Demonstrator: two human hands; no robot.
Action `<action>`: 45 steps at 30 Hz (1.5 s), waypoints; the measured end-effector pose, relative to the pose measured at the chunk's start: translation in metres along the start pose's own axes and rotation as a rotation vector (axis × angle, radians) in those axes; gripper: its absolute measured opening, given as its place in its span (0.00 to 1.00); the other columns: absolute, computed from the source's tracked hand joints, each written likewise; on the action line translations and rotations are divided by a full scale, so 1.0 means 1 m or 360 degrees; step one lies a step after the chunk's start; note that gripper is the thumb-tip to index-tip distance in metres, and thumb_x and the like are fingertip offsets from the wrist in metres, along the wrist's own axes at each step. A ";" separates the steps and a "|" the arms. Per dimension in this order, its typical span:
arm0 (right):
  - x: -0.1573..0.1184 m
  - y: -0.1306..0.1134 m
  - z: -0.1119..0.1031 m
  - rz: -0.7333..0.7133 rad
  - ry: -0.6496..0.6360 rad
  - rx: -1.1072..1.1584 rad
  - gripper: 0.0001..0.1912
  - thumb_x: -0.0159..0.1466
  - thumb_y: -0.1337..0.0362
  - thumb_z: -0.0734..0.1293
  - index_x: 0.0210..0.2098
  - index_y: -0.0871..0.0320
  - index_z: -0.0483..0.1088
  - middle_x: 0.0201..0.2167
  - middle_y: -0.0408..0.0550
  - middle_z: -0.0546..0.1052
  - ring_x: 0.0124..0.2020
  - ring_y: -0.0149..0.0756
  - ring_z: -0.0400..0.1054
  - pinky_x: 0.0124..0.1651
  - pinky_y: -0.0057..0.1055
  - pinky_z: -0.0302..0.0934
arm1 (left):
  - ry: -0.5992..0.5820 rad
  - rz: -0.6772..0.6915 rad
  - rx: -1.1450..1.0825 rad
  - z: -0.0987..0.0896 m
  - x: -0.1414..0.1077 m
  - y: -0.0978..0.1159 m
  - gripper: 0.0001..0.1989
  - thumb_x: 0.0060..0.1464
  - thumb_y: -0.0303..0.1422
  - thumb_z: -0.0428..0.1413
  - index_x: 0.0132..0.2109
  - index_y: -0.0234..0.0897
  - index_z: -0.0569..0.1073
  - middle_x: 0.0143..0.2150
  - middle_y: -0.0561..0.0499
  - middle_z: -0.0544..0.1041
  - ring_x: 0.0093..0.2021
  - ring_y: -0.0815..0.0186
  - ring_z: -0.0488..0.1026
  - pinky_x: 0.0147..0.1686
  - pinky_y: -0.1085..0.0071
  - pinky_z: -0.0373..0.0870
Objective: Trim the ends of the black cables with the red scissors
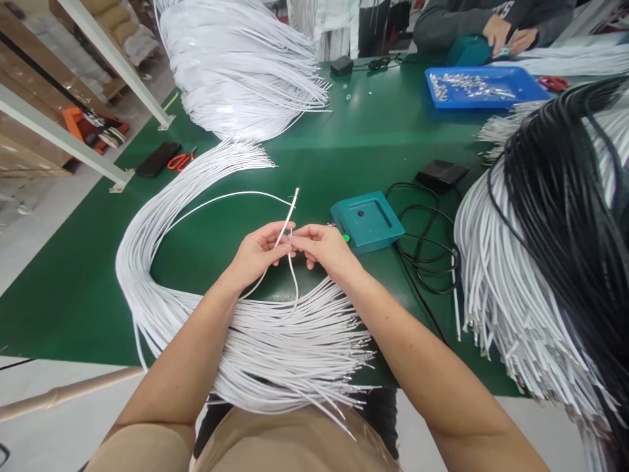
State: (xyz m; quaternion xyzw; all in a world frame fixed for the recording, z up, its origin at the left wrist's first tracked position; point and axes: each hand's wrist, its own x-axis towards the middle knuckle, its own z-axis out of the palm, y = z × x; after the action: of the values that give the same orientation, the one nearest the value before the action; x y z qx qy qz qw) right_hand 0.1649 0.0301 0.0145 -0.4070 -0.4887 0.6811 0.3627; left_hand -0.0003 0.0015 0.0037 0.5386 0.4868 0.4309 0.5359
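My left hand (pixel 260 254) is closed on a white cable (pixel 287 219), whose end sticks up above the fingers. Close beside it, my right hand (pixel 322 248) pinches a second white cable end with a small metal tip, and that cable hangs in a loop below the fingers. The two hands nearly touch over the green table. Beneath my forearms lies a big curved bundle of white cables (pixel 275 347), their ends pointing right. Just right of my right hand sits a teal box device (pixel 368 221) with a lit green button.
A large white cable bundle (pixel 240 65) stands at the back left. Near it lie red-handled scissors (pixel 181 159) and a black phone (pixel 158 159). Black and white cables (pixel 555 164) hang at right. A blue tray (pixel 486 87) holds small metal parts; a co-worker's hands (pixel 508 36) work behind it.
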 end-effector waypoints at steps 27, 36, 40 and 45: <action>0.000 0.006 -0.001 -0.0746 0.0196 -0.1126 0.11 0.63 0.65 0.62 0.24 0.57 0.67 0.26 0.41 0.71 0.30 0.29 0.64 0.37 0.27 0.57 | -0.0068 -0.0050 -0.0186 -0.002 0.000 -0.001 0.22 0.48 0.31 0.63 0.52 0.38 0.72 0.34 0.50 0.78 0.33 0.67 0.76 0.24 0.78 0.65; -0.002 0.004 0.000 -0.0640 0.0200 -0.1007 0.12 0.67 0.61 0.56 0.34 0.57 0.68 0.30 0.43 0.74 0.32 0.31 0.67 0.39 0.30 0.59 | -0.0062 -0.0165 -0.0451 -0.005 0.002 0.001 0.22 0.47 0.30 0.64 0.51 0.37 0.72 0.32 0.50 0.78 0.30 0.69 0.75 0.23 0.79 0.63; 0.003 0.011 -0.001 -0.0452 0.0049 -0.0725 0.06 0.62 0.62 0.62 0.36 0.57 0.69 0.29 0.40 0.76 0.31 0.30 0.70 0.38 0.28 0.62 | -0.0080 -0.0137 -0.0440 -0.003 0.002 0.001 0.22 0.47 0.30 0.64 0.51 0.38 0.72 0.30 0.51 0.78 0.30 0.69 0.75 0.23 0.79 0.62; 0.000 0.010 -0.001 -0.0814 0.0182 -0.1396 0.11 0.66 0.65 0.57 0.31 0.58 0.69 0.31 0.46 0.74 0.32 0.32 0.66 0.37 0.29 0.59 | -0.0099 -0.0150 -0.0382 -0.002 0.001 0.001 0.22 0.48 0.31 0.63 0.51 0.37 0.72 0.32 0.50 0.78 0.31 0.69 0.75 0.24 0.78 0.63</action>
State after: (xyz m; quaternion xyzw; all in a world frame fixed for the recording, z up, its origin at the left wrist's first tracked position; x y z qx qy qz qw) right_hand 0.1647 0.0274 0.0050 -0.4251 -0.7919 0.2780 0.3390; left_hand -0.0025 0.0025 0.0050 0.4602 0.4397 0.4434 0.6311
